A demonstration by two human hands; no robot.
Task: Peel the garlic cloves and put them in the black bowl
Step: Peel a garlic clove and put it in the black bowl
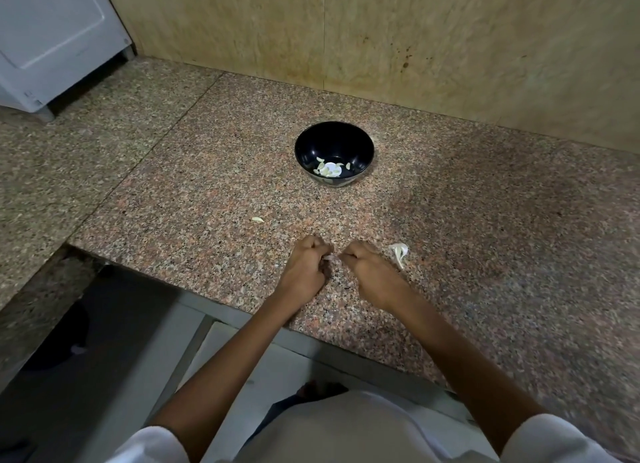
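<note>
Pinched garlic clove (pixel 329 257) lies between left hand (pixel 306 272) and right hand (pixel 372 275).

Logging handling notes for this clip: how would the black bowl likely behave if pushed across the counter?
The black bowl looks rigid and glossy, so it would probably slide on the stone counter. It holds only a few garlic cloves, so likely light. Its sides narrow toward the base, so a high push might tip it.

open counter (pixel 214 171) between hands (pixel 330 260) and black bowl (pixel 334 150), wall (pixel 415 46) behind
</note>
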